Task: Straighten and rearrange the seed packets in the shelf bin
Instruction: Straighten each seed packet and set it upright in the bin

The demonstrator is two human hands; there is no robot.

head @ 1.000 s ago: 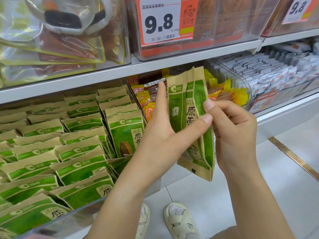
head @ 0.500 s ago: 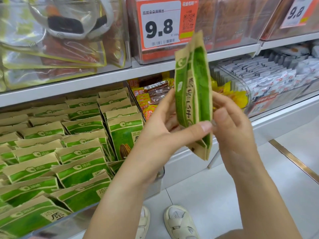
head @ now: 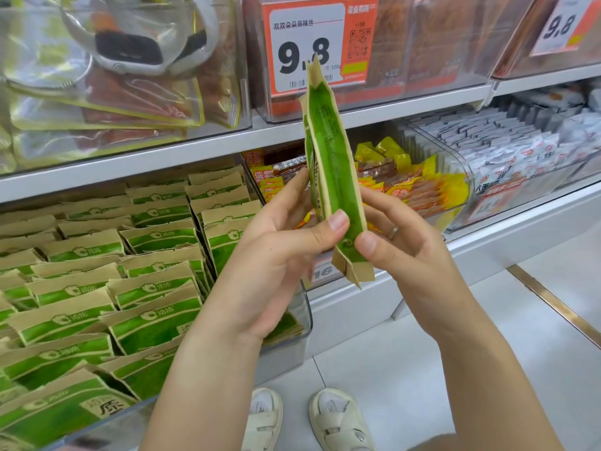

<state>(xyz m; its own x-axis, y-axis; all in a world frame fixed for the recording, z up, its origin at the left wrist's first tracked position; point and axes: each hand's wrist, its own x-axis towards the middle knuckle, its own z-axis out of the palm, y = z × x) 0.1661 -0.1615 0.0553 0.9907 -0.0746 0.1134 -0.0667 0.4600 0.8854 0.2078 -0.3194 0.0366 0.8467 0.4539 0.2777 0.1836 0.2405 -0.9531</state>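
A shopper's left hand [head: 279, 242] and right hand [head: 403, 252] hold a small stack of green-and-tan seed packets [head: 331, 177] upright and edge-on in front of the shelf, approx. level with the orange price tag [head: 318, 43] behind. The left thumb presses the near face low down with fingers wrapped behind; the right thumb and fingers pinch the opposite side near the bottom seal, so both hands are grasping the stack, prob. to square its edges before it goes back. The packets sit clear of the clear shelf bin [head: 302, 323], which lies below and to the left, packed w/ rows of matching packets [head: 153, 288] leaning back in overlapping tiers; some front rows look uneven. To the right, a second bin [head: 461, 177] holds yellow and red snack packs, and another holds white sachets [head: 533, 141]. Judged from this, the job is mid-way: the handful is being aligned, not yet returned to a row. White sandals [head: 338, 421] show on the tiled floor below.
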